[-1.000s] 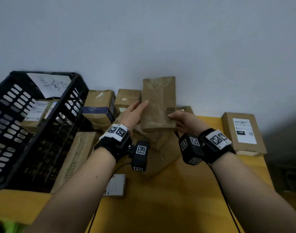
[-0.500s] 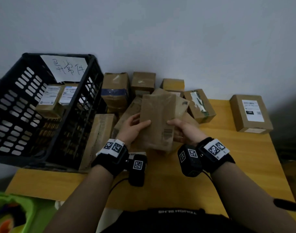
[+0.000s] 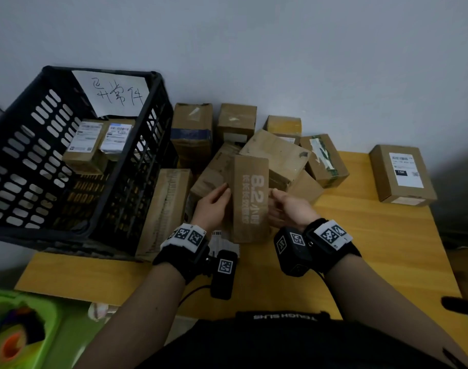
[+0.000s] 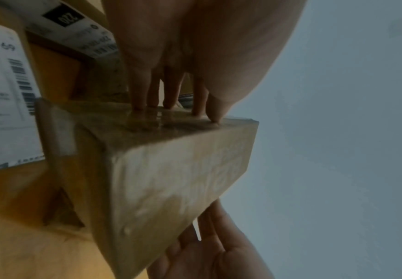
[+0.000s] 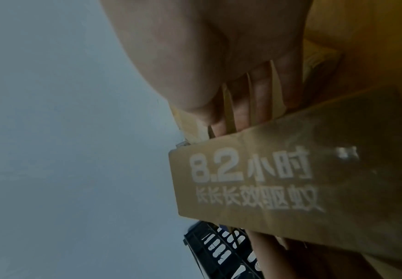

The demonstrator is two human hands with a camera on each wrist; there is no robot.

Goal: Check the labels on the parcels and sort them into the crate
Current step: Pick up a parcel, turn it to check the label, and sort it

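Note:
A long brown cardboard parcel (image 3: 251, 198) with white "8.2" print facing up is held over the pile of boxes, between both hands. My left hand (image 3: 214, 206) presses straight fingertips (image 4: 137, 105) against its left side (image 4: 166, 188). My right hand (image 3: 286, 206) grips its right edge, thumb at the side and fingers (image 5: 240, 113) tucked behind the parcel (image 5: 290, 179). No shipping label shows on the faces I can see. The black slotted crate (image 3: 41, 145) stands at the left with a handwritten paper sign (image 3: 115, 94); two labelled parcels (image 3: 86, 147) lie inside it.
Several brown boxes (image 3: 275, 153) are piled against the wall behind my hands. A long box (image 3: 166, 209) lies beside the crate. One labelled box (image 3: 403, 174) sits alone at the right of the yellow table (image 3: 373, 249). A green object (image 3: 28, 328) is at the lower left.
The parcel was held upright with a broad plain face toward me; it has been lowered and turned so the printed narrow face is up. My view has tilted down.

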